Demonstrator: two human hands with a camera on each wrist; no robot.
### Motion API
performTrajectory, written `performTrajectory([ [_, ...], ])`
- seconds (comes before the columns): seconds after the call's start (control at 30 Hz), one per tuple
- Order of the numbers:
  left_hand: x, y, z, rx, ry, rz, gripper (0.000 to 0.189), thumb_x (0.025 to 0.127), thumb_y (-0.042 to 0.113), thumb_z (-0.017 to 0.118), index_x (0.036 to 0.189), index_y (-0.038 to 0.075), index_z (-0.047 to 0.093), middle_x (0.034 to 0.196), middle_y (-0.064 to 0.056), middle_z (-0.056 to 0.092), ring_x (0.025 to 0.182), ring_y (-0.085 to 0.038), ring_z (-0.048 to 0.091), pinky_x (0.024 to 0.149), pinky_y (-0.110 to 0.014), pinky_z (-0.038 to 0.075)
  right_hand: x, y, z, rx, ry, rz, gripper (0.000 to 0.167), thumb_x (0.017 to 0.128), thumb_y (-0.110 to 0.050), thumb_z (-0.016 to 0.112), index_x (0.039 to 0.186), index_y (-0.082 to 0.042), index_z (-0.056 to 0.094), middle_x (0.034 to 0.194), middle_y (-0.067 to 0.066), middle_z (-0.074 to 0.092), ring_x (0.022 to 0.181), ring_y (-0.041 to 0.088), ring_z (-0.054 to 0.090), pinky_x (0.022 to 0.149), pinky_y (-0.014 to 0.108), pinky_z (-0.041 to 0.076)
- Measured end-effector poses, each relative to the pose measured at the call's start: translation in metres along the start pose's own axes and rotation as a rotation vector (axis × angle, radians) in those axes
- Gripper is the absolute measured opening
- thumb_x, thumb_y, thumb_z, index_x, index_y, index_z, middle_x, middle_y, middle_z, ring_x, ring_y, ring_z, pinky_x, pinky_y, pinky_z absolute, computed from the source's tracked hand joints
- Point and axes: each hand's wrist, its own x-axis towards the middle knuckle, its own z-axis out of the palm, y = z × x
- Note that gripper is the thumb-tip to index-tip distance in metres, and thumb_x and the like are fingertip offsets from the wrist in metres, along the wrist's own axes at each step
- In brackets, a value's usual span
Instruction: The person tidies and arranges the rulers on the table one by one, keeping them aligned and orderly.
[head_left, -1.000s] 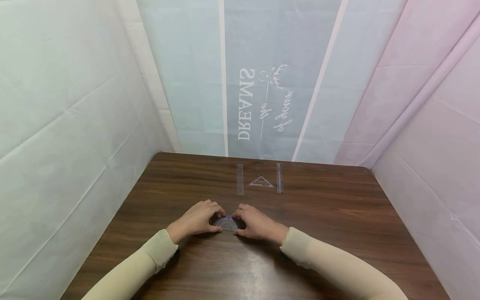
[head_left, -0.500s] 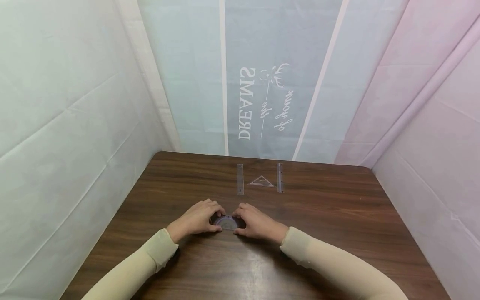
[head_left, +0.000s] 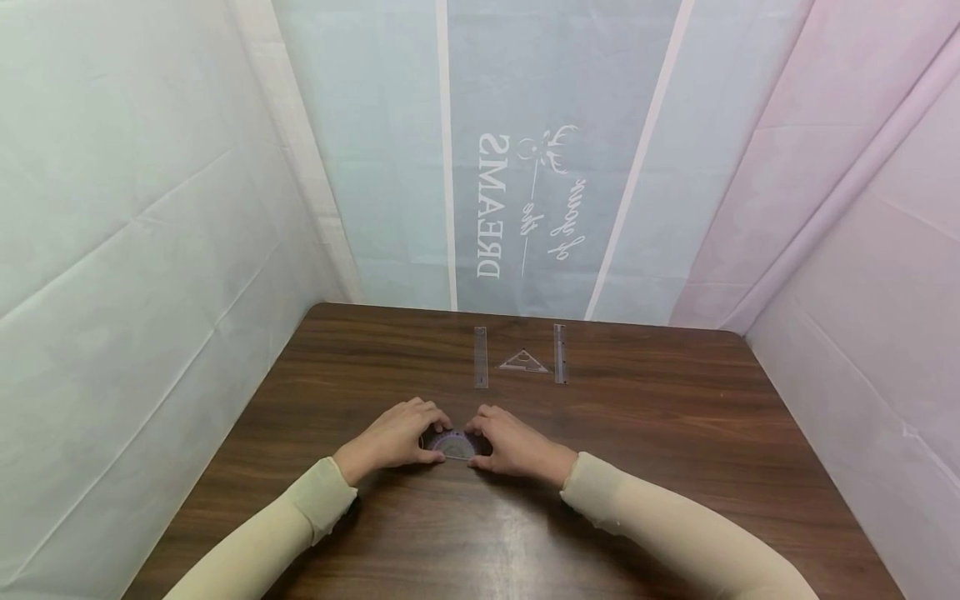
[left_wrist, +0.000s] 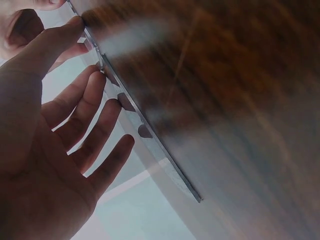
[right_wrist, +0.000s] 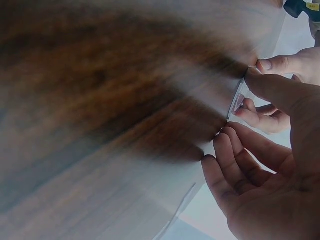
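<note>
A small clear protractor (head_left: 454, 447) with a purple-tinted arc lies flat on the dark wood table, its straight edge towards me. My left hand (head_left: 397, 435) pinches its left end between thumb and fingers. At the other end my right hand (head_left: 519, 445) holds it the same way. Seen from the right wrist, the protractor (right_wrist: 238, 100) appears as a thin edge between both hands. In the left wrist view the other fingers of my left hand (left_wrist: 65, 125) are spread, with a clear straightedge (left_wrist: 165, 155) beyond them.
Past the hands, towards the back of the table (head_left: 360, 350), lie a clear ruler (head_left: 481, 358), a clear triangular set square (head_left: 513, 365) and a second clear ruler (head_left: 560, 355) at the right. Fabric walls (head_left: 165, 208) enclose the table at the back and both sides.
</note>
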Motion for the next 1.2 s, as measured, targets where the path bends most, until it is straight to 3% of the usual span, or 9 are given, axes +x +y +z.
performTrajectory([
  [0.43, 0.0, 0.004, -0.002, -0.026, -0.016, -0.027, 0.042, 0.096, 0.047, 0.081, 0.126, 0.018, 0.073, 0.112, 0.007, 0.068, 0.107, -0.015, 0.061, 0.098, -0.044, 0.053, 0.0, 0.001, 0.001, -0.001, -0.006, 0.0, 0.042, 0.095, -0.032, 0.086, 0.126, -0.006, 0.073, 0.106, 0.002, 0.061, 0.089, 0.01, 0.05, 0.077, 0.026, 0.047],
  [0.67, 0.004, 0.002, -0.005, -0.062, -0.012, -0.026, 0.034, 0.101, 0.04, 0.077, 0.124, 0.016, 0.073, 0.113, 0.005, 0.07, 0.107, -0.016, 0.064, 0.097, -0.044, 0.054, -0.002, 0.002, 0.0, 0.029, -0.02, 0.022, 0.045, 0.099, -0.037, 0.08, 0.131, -0.007, 0.072, 0.112, 0.001, 0.062, 0.093, 0.009, 0.052, 0.081, 0.026, 0.049],
  [0.9, 0.017, -0.001, -0.014, -0.097, -0.022, -0.04, 0.033, 0.104, 0.039, 0.074, 0.129, 0.017, 0.073, 0.122, 0.002, 0.069, 0.112, -0.019, 0.066, 0.097, -0.043, 0.056, -0.002, 0.006, -0.003, 0.046, 0.018, 0.023, 0.043, 0.101, -0.033, 0.079, 0.133, -0.007, 0.071, 0.12, 0.003, 0.064, 0.107, 0.015, 0.06, 0.095, 0.035, 0.056],
  [1.2, 0.038, -0.007, -0.019, -0.125, 0.002, -0.062, 0.038, 0.105, 0.037, 0.072, 0.134, 0.013, 0.07, 0.131, -0.003, 0.068, 0.123, -0.024, 0.064, 0.104, -0.047, 0.054, 0.001, 0.016, -0.012, 0.046, 0.059, 0.041, 0.048, 0.102, -0.03, 0.078, 0.138, -0.002, 0.067, 0.128, 0.009, 0.066, 0.12, 0.022, 0.064, 0.102, 0.041, 0.057],
])
